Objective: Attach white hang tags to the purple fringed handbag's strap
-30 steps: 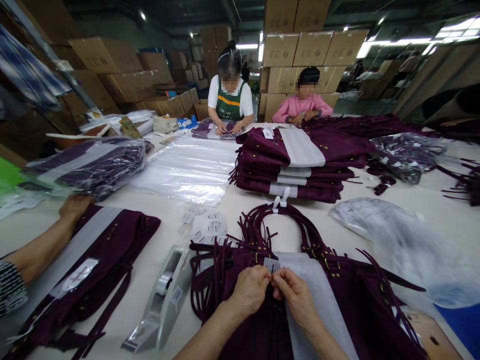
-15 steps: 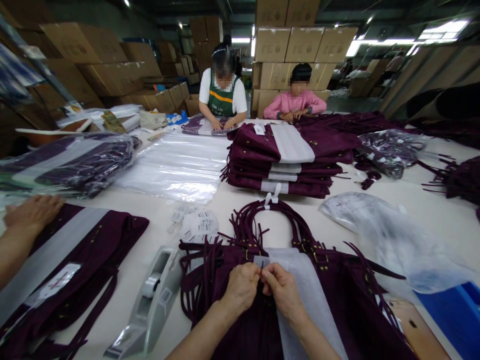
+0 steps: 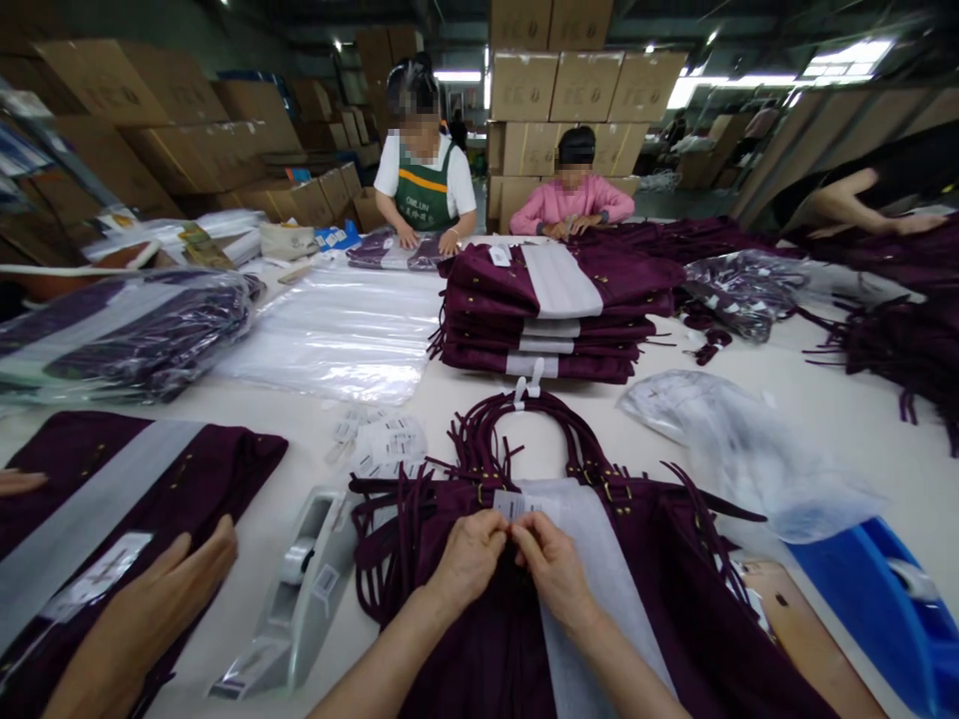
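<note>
A dark purple handbag (image 3: 636, 589) with fringed straps lies in front of me, a strip of white wrapping (image 3: 591, 579) across it. My left hand (image 3: 474, 551) and my right hand (image 3: 552, 561) meet over its upper front. Both are closed in a pinch, fingertips almost touching. Whatever sits between them is too small to make out. A small grey-white printed label (image 3: 507, 503) shows right above the fingertips. The bag's looped handles (image 3: 540, 404), bound with white ties, stretch away from me on the table.
Left of the bag stands a grey tape dispenser (image 3: 300, 589), near loose printed labels (image 3: 386, 444). Another person's hands (image 3: 161, 599) rest at a second purple bag (image 3: 240, 454). Stacked bags (image 3: 539, 345), a phone (image 3: 801, 629), clear plastic (image 3: 749, 459) and a blue dispenser (image 3: 876, 599) surround me. Two co-workers stand opposite.
My hands keep pinching at the same spot by the label. The view has shifted slightly right. At left, a co-worker's hand has come over the second bag; an arm appears at far right.
</note>
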`<state>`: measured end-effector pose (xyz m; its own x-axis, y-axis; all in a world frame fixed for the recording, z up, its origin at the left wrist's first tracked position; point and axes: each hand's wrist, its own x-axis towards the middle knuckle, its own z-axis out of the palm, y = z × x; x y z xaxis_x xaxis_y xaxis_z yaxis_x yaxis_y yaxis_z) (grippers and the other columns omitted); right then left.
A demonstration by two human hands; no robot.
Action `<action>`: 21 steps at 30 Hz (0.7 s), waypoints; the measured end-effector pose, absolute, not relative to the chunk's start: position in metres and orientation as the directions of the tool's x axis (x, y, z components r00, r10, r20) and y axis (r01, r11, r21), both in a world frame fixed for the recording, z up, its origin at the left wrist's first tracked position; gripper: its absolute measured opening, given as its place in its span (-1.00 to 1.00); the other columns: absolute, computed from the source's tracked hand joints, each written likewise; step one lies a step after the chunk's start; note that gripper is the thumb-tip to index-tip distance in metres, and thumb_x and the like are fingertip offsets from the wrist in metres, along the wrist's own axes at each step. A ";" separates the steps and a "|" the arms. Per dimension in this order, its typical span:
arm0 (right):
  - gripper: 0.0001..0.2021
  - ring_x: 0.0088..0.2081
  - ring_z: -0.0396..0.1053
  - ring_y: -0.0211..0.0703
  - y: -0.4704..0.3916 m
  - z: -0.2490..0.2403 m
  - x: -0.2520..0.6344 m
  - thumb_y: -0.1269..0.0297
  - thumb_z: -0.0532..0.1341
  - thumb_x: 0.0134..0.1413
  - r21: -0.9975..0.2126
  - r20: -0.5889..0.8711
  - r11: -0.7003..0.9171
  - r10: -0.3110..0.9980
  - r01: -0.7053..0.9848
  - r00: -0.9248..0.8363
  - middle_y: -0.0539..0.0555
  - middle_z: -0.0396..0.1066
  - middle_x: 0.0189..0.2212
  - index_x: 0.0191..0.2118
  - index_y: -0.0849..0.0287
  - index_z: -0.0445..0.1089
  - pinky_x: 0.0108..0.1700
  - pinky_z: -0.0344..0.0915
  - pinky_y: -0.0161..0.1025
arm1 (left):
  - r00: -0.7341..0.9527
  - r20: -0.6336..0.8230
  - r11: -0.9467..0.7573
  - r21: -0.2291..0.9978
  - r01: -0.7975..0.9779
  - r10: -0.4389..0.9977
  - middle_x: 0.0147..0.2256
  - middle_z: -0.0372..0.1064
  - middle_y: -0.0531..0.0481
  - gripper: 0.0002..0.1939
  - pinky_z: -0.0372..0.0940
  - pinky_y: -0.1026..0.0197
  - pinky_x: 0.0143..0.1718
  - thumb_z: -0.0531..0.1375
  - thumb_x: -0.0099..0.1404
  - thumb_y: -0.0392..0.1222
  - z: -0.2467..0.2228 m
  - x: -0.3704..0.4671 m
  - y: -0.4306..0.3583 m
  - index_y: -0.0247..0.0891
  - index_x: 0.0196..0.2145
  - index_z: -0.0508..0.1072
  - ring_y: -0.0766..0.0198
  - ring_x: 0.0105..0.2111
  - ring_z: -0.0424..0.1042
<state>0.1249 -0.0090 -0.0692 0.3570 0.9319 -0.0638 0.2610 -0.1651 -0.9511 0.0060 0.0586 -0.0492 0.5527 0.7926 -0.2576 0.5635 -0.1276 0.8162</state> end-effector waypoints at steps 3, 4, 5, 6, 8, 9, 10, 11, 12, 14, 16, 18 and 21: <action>-0.74 -0.13 0.26 -0.03 -0.014 -0.055 0.140 0.18 0.08 0.00 -0.782 0.184 -0.144 0.876 0.607 0.445 0.18 0.34 -0.19 -0.20 0.18 0.30 -0.12 0.18 -0.10 | 0.588 -0.161 -0.225 0.819 0.528 0.792 -0.34 0.30 0.03 -0.72 0.19 0.27 -0.24 0.02 -0.01 -0.43 -0.044 -0.006 0.051 -0.25 -0.32 0.37 0.32 -0.34 0.30; -0.66 -0.05 0.19 0.05 -0.013 -0.050 0.145 0.20 0.13 -0.04 -0.716 0.191 -0.203 0.863 0.668 0.468 0.23 0.29 -0.09 -0.11 0.20 0.27 -0.05 0.13 -0.04 | 0.585 -0.127 -0.250 0.817 0.520 0.801 -0.26 0.29 0.00 -0.65 0.21 0.25 -0.21 0.00 -0.03 -0.44 -0.043 -0.010 0.047 -0.24 -0.26 0.35 0.31 -0.30 0.30; -0.58 -0.02 0.16 0.11 -0.011 -0.047 0.150 0.23 0.17 -0.08 -0.656 0.151 -0.279 0.862 0.702 0.484 0.25 0.27 -0.06 -0.04 0.23 0.24 -0.03 0.09 0.01 | 0.574 -0.093 -0.271 0.813 0.516 0.813 -0.20 0.26 -0.03 -0.61 0.22 0.23 -0.19 -0.02 -0.03 -0.45 -0.043 -0.013 0.044 -0.24 -0.22 0.32 0.30 -0.27 0.31; -0.54 -0.02 0.16 0.13 -0.008 -0.043 0.153 0.26 0.20 -0.12 -0.601 0.093 -0.345 0.866 0.721 0.492 0.26 0.28 -0.07 -0.02 0.24 0.22 -0.04 0.08 0.03 | 0.558 -0.059 -0.288 0.809 0.512 0.827 -0.15 0.24 -0.06 -0.59 0.24 0.21 -0.17 -0.05 -0.02 -0.45 -0.043 -0.017 0.040 -0.24 -0.19 0.30 0.30 -0.26 0.31; -0.56 -0.09 0.21 0.10 -0.003 -0.037 0.156 0.34 0.20 -0.13 -0.556 -0.017 -0.397 0.884 0.730 0.468 0.21 0.35 -0.17 -0.04 0.22 0.24 -0.07 0.08 0.00 | 0.513 -0.002 -0.306 0.801 0.515 0.858 -0.14 0.22 -0.09 -0.58 0.27 0.17 -0.17 -0.07 0.01 -0.43 -0.045 -0.021 0.037 -0.25 -0.15 0.28 0.30 -0.28 0.32; -0.62 -0.13 0.24 0.06 -0.002 -0.035 0.156 0.38 0.18 -0.12 -0.574 -0.059 -0.397 0.892 0.716 0.448 0.18 0.37 -0.23 -0.08 0.20 0.27 -0.08 0.09 -0.04 | 0.490 0.024 -0.314 0.796 0.518 0.871 -0.15 0.23 -0.10 -0.60 0.28 0.16 -0.17 -0.08 0.02 -0.41 -0.045 -0.023 0.037 -0.27 -0.15 0.28 0.29 -0.28 0.33; -0.67 -0.18 0.27 0.02 -0.002 -0.033 0.154 0.40 0.15 -0.11 -0.606 -0.091 -0.394 0.897 0.691 0.432 0.15 0.38 -0.29 -0.13 0.20 0.29 -0.11 0.11 -0.07 | 0.465 0.051 -0.320 0.791 0.522 0.884 -0.18 0.25 -0.11 -0.62 0.29 0.15 -0.16 -0.08 0.04 -0.39 -0.044 -0.025 0.039 -0.29 -0.17 0.29 0.28 -0.29 0.33; -0.72 -0.24 0.29 -0.01 -0.004 -0.031 0.150 0.42 0.13 -0.11 -0.635 -0.116 -0.394 0.899 0.664 0.423 0.12 0.38 -0.35 -0.18 0.21 0.31 -0.15 0.13 -0.10 | 0.440 0.078 -0.328 0.784 0.527 0.895 -0.20 0.27 -0.12 -0.65 0.30 0.14 -0.16 -0.09 0.06 -0.36 -0.043 -0.026 0.042 -0.31 -0.19 0.30 0.27 -0.28 0.34; -0.76 -0.30 0.31 -0.05 -0.007 -0.029 0.144 0.43 0.12 -0.12 -0.667 -0.142 -0.404 0.894 0.626 0.425 0.09 0.37 -0.42 -0.23 0.21 0.31 -0.20 0.16 -0.14 | 0.420 0.108 -0.341 0.776 0.531 0.901 -0.22 0.29 -0.12 -0.67 0.30 0.13 -0.15 -0.09 0.09 -0.34 -0.041 -0.026 0.045 -0.32 -0.20 0.31 0.26 -0.26 0.34; -0.85 -0.46 0.31 -0.14 -0.018 -0.029 0.127 0.44 0.09 -0.15 -0.751 -0.237 -0.467 0.850 0.467 0.471 0.00 0.30 -0.56 -0.35 0.18 0.27 -0.36 0.19 -0.22 | 0.411 0.174 -0.392 0.746 0.538 0.895 -0.22 0.32 -0.14 -0.69 0.30 0.13 -0.11 -0.11 0.14 -0.29 -0.036 -0.023 0.053 -0.33 -0.22 0.34 0.24 -0.20 0.35; -0.87 -0.60 0.23 -0.24 -0.030 -0.035 0.101 0.47 0.08 -0.23 -0.823 -0.418 -0.548 0.764 0.152 0.492 -0.10 0.20 -0.65 -0.46 0.13 0.15 -0.52 0.16 -0.30 | 0.448 0.246 -0.481 0.686 0.547 0.860 -0.18 0.34 -0.15 -0.66 0.26 0.11 -0.05 -0.12 0.18 -0.25 -0.035 -0.017 0.059 -0.34 -0.19 0.35 0.23 -0.14 0.33; -0.77 -0.70 0.14 -0.29 -0.040 -0.048 0.071 0.52 0.09 -0.35 -0.772 -0.613 -0.620 0.664 -0.143 0.429 -0.17 0.14 -0.69 -0.49 0.08 0.04 -0.62 0.10 -0.33 | 0.521 0.310 -0.591 0.583 0.558 0.796 -0.09 0.32 -0.17 -0.62 0.21 0.06 0.02 -0.13 0.22 -0.20 -0.041 -0.007 0.060 -0.35 -0.12 0.35 0.19 -0.05 0.28; -0.66 -0.66 0.19 -0.22 -0.044 -0.074 0.037 0.61 0.11 -0.55 -0.674 -0.652 -0.729 0.512 -0.118 0.560 -0.17 0.09 -0.72 -0.58 0.07 0.01 -0.58 0.11 -0.29 | 0.625 0.369 -0.726 0.370 0.580 0.688 0.02 0.24 -0.24 -0.53 0.18 -0.05 0.01 -0.12 0.23 -0.10 -0.066 0.008 0.052 -0.40 -0.04 0.32 0.03 0.07 0.15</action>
<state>0.0368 -0.0444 -0.0737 0.5595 0.5121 -0.6517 -0.1179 -0.7292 -0.6741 0.0076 0.0518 -0.0664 0.6252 0.6878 0.3689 0.5799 -0.7257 0.3701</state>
